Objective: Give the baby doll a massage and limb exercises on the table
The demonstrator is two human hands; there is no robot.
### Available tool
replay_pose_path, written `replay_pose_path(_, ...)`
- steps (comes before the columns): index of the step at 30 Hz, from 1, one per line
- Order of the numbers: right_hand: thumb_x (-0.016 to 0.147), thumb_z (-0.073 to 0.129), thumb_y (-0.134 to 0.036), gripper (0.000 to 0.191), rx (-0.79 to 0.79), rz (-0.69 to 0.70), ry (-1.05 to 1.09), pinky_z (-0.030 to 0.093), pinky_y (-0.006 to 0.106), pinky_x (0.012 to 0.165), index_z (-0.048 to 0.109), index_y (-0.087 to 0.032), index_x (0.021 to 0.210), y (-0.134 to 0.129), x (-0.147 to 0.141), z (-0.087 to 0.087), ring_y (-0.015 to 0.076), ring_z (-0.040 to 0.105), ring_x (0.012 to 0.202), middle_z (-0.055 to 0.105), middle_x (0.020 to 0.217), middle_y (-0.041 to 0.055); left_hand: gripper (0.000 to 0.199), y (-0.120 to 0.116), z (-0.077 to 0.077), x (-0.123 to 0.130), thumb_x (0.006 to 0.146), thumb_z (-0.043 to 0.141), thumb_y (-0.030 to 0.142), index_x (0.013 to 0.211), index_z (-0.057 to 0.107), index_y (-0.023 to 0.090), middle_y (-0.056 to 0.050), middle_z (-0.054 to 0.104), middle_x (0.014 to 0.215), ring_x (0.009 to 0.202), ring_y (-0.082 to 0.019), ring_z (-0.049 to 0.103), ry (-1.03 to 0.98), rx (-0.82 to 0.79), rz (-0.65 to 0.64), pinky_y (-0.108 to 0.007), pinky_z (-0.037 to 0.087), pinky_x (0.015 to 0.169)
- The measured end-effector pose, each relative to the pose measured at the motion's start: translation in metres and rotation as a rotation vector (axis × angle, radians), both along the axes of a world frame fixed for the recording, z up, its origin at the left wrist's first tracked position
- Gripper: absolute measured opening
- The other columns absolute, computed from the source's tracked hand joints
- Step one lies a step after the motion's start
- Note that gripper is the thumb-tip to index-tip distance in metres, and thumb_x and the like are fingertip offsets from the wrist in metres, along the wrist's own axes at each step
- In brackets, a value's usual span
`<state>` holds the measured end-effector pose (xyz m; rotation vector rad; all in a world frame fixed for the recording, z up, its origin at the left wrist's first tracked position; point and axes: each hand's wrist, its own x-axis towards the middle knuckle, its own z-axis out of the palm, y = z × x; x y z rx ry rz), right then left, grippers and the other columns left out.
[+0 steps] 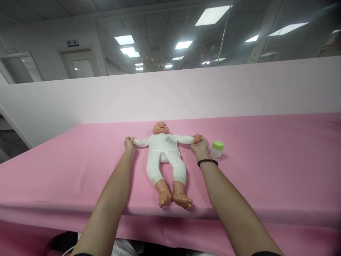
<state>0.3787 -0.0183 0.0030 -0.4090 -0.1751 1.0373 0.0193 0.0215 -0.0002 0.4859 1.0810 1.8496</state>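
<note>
A baby doll point(163, 144) with a white cloth body lies on its back, head toward the far wall and bare feet toward me. Both of its arms are stretched straight out to the sides. My left hand point(129, 143) is closed around the doll's hand on the left. On the other side, my right hand point(200, 147) grips the doll's other hand, whose small fingers show above mine. Close by my right wrist stands a small clear bottle point(217, 150) with a green lid. A dark beaded bracelet point(207, 161) circles that wrist.
A pink sheet point(266, 160) covers the table and hangs over its front edge. Behind it runs a low white wall point(170, 94) with glass point(160, 42) above, showing ceiling lights. A door point(81, 64) stands at the back left.
</note>
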Motion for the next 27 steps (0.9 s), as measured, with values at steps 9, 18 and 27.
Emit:
replay_pose_path(9, 0.071, 0.043, -0.001, 0.022, -0.025, 0.030, 0.115, 0.055, 0.025, 0.059, 0.040, -0.021, 0.077, -0.010, -0.006, 0.010, 0.0076, 0.054, 0.050, 0.054, 0.066, -0.0082, 0.021, -0.005, 0.001, 0.004, 0.077, 0.052, 0.017, 0.060, 0.041, 0.021, 0.001, 0.053, 0.060, 0.061, -0.014, 0.059, 0.099, 0.081, -0.059, -0.025, 0.046, 0.060)
replay_pose_path(18, 0.082, 0.043, -0.006, 0.018, -0.036, 0.051, 0.113, 0.054, 0.021, 0.058, 0.038, -0.022, 0.076, -0.007, -0.005, 0.009, 0.0065, 0.049, 0.045, 0.048, 0.060, -0.0099, 0.023, -0.007, 0.003, 0.005, 0.084, 0.050, 0.022, 0.062, 0.043, 0.021, 0.001, 0.053, 0.060, 0.064, -0.015, 0.062, 0.108, 0.066, -0.049, -0.026, 0.047, 0.062)
replay_pose_path(27, 0.073, 0.043, -0.002, 0.020, -0.046, 0.017, 0.155, 0.057, 0.025, 0.059, 0.039, -0.022, 0.078, -0.011, -0.006, 0.010, 0.0086, 0.056, 0.051, 0.054, 0.064, -0.0074, 0.020, -0.005, 0.001, 0.001, 0.079, 0.048, 0.015, 0.060, 0.044, 0.021, -0.002, 0.060, 0.065, 0.055, -0.013, 0.055, 0.121, -0.064, -0.009, -0.028, 0.045, 0.059)
